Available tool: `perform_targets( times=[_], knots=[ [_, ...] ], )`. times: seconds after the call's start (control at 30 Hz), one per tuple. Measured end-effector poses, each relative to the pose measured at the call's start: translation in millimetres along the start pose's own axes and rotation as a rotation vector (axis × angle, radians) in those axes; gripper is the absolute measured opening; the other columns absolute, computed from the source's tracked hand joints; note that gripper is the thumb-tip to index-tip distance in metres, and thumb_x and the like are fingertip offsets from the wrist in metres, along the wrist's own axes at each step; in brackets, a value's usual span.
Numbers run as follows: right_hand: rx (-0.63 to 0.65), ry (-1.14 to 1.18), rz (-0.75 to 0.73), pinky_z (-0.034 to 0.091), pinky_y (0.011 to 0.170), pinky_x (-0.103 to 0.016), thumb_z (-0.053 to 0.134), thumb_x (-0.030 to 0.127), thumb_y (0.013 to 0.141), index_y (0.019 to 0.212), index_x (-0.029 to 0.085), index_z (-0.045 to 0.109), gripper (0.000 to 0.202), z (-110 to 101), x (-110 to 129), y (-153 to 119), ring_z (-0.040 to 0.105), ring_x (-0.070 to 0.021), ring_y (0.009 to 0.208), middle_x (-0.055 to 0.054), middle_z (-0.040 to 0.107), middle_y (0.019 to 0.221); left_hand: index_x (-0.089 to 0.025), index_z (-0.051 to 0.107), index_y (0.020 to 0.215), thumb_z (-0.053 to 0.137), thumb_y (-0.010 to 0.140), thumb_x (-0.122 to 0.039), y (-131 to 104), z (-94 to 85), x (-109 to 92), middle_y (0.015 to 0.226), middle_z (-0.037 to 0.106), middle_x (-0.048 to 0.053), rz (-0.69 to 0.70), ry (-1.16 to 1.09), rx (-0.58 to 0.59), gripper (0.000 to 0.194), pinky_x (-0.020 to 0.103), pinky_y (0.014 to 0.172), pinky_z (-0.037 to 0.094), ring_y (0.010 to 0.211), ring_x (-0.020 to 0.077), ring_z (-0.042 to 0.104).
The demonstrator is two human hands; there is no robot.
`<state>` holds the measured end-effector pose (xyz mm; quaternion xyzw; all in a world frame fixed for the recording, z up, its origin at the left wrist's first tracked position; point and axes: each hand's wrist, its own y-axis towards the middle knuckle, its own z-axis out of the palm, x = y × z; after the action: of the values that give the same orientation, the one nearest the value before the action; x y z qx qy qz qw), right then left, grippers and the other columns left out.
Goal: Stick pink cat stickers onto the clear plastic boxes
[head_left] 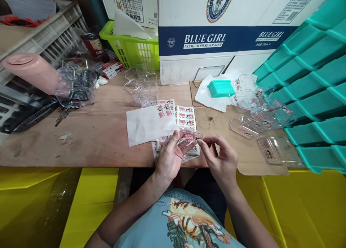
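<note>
My left hand is closed around a small clear plastic box, thumb on the near side, above the table's front edge. A sticker with pink lettering lies on or against the box's upper face. At its right end my right hand pinches thumb and forefinger together; the fingertips hide that corner, which seems to be the sticker's. Beneath and behind the hands are sticker sheets with rows of pink and cartoon prints. A white backing sheet lies partly over them, to the left.
Stickered clear boxes lie on cardboard at right, beside stacked teal trays. A small teal tray rests on white paper. Clear boxes, a green basket and a large carton stand behind. A pink bottle leans left.
</note>
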<state>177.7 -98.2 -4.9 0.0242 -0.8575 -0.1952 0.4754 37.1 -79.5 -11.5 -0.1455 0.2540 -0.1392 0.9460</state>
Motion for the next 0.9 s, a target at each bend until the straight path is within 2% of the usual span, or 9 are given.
perform_targets(
  times=[0.1, 0.17, 0.33, 0.47, 0.6, 0.67, 0.77, 0.83, 0.9],
  knots=[
    [-0.017, -0.286, -0.232, 0.043, 0.083, -0.039, 0.067, 0.018, 0.085, 0.088, 0.024, 0.063, 0.007, -4, 0, 3, 0.058, -0.0195, 0.081, -0.005, 0.065, 0.089, -0.014, 0.072, 0.093, 0.068, 0.086, -0.033, 0, -0.1, -1, 0.106, 0.074, 0.008, 0.009, -0.008, -0.008, 0.021, 0.043, 0.098, 0.051, 0.105, 0.0241, 0.068],
    [-0.018, -0.348, -0.309, 0.044, 0.086, -0.042, 0.064, 0.015, 0.085, 0.093, 0.025, 0.064, 0.012, -7, 2, 4, 0.060, -0.0219, 0.088, -0.008, 0.066, 0.104, -0.013, 0.072, 0.093, 0.067, 0.087, -0.034, 0, 0.1, -1, 0.105, 0.074, 0.009, 0.013, -0.008, 0.008, 0.022, 0.043, 0.098, 0.051, 0.104, 0.0248, 0.068],
    [0.013, -0.243, -0.388, 0.044, 0.099, -0.050, 0.062, 0.006, 0.083, 0.105, 0.028, 0.065, 0.032, -7, 7, -7, 0.064, -0.0190, 0.077, -0.003, 0.070, 0.087, -0.014, 0.071, 0.097, 0.068, 0.085, -0.038, -4, 0.5, 2, 0.108, 0.073, 0.010, -0.003, 0.063, -0.008, 0.027, 0.040, 0.091, 0.054, 0.104, 0.0267, 0.069],
    [-0.101, -0.062, -0.333, 0.049, 0.099, -0.053, 0.063, 0.006, 0.082, 0.105, 0.031, 0.068, 0.035, -11, 23, -18, 0.066, -0.0180, 0.073, 0.000, 0.070, 0.085, -0.015, 0.070, 0.098, 0.069, 0.085, -0.037, -6, 0.0, 5, 0.111, 0.072, 0.011, -0.011, 0.071, -0.012, 0.026, 0.041, 0.094, 0.053, 0.110, 0.0282, 0.066],
    [-0.046, -0.044, -0.245, 0.046, 0.104, -0.059, 0.068, 0.012, 0.082, 0.091, 0.028, 0.070, 0.019, -36, 49, -19, 0.063, -0.0168, 0.065, 0.002, 0.069, 0.076, -0.014, 0.070, 0.096, 0.067, 0.086, -0.039, -1, -1.8, 4, 0.106, 0.074, 0.011, -0.015, 0.021, 0.007, 0.027, 0.044, 0.098, 0.051, 0.109, 0.0287, 0.068],
    [-0.071, -0.032, -0.174, 0.047, 0.104, -0.057, 0.069, 0.014, 0.082, 0.082, 0.026, 0.069, 0.013, -43, 56, -15, 0.060, -0.0148, 0.059, 0.003, 0.066, 0.070, -0.014, 0.070, 0.097, 0.065, 0.087, -0.039, 1, -2.2, 4, 0.105, 0.074, 0.010, -0.010, -0.004, 0.021, 0.027, 0.045, 0.098, 0.051, 0.107, 0.0289, 0.068],
    [-0.237, 0.156, -0.007, 0.060, 0.072, -0.040, 0.071, 0.017, 0.083, 0.084, 0.023, 0.069, 0.007, -33, 50, -6, 0.061, -0.0142, 0.058, 0.000, 0.066, 0.072, -0.015, 0.070, 0.097, 0.067, 0.086, -0.038, 0, -0.2, 6, 0.106, 0.074, 0.009, -0.019, 0.011, -0.012, 0.026, 0.042, 0.094, 0.053, 0.105, 0.0271, 0.069],
    [-0.215, 0.274, 0.103, 0.055, 0.054, -0.028, 0.072, 0.020, 0.084, 0.086, 0.021, 0.069, 0.003, -21, 39, -1, 0.062, -0.0131, 0.057, -0.002, 0.068, 0.075, -0.016, 0.070, 0.096, 0.069, 0.085, -0.037, -2, 2.5, 8, 0.105, 0.074, 0.008, -0.028, 0.022, -0.046, 0.024, 0.038, 0.090, 0.055, 0.102, 0.0248, 0.070],
    [-0.180, 0.323, 0.177, 0.051, 0.050, -0.024, 0.072, 0.022, 0.084, 0.084, 0.019, 0.069, 0.005, -11, 29, 1, 0.061, -0.0114, 0.055, -0.002, 0.069, 0.073, -0.016, 0.071, 0.095, 0.069, 0.085, -0.035, -3, 5.1, 9, 0.104, 0.074, 0.007, -0.025, 0.021, -0.052, 0.021, 0.037, 0.087, 0.056, 0.099, 0.0232, 0.071]
  ],
)
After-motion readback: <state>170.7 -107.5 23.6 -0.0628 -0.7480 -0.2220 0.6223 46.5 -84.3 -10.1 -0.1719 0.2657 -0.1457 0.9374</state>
